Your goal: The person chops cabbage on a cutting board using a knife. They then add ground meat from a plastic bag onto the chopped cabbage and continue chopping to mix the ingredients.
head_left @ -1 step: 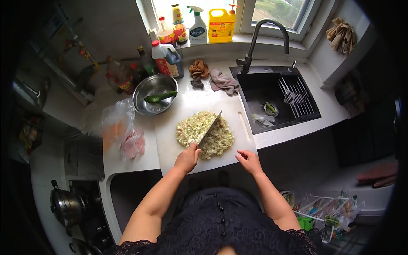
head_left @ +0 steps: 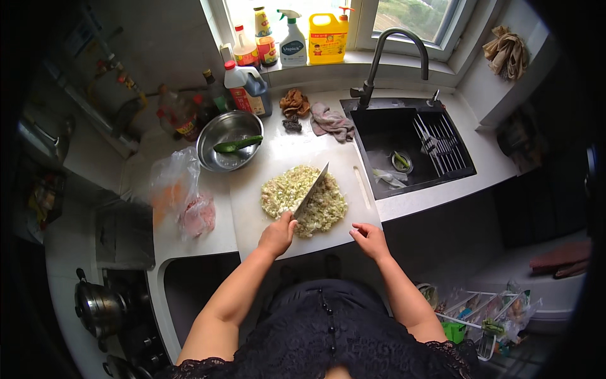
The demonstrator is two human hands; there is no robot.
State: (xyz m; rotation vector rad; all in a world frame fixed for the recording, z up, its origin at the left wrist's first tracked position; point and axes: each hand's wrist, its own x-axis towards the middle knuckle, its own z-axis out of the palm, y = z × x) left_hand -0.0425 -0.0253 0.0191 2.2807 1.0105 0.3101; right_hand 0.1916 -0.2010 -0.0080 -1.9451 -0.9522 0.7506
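My left hand (head_left: 276,236) is closed round the handle of a kitchen knife (head_left: 312,191). The blade slants away to the upper right, across a wide heap of finely chopped pale green and whitish food (head_left: 323,211). What this food is, I cannot tell for certain. Under the heap lies a white cutting board (head_left: 252,237), reaching the counter's front edge. At the board's near right corner is my right hand (head_left: 371,240), holding nothing, its fingers loosely bent and a little apart.
Beyond the board's left side stands a steel bowl (head_left: 211,158) with a green cucumber-like vegetable (head_left: 238,144). Plastic bags (head_left: 197,216) with pinkish contents lie left. A grey cloth (head_left: 332,122) sits near the black sink (head_left: 385,142). Bottles (head_left: 247,88) line the back; a pot (head_left: 100,306) is lower left.
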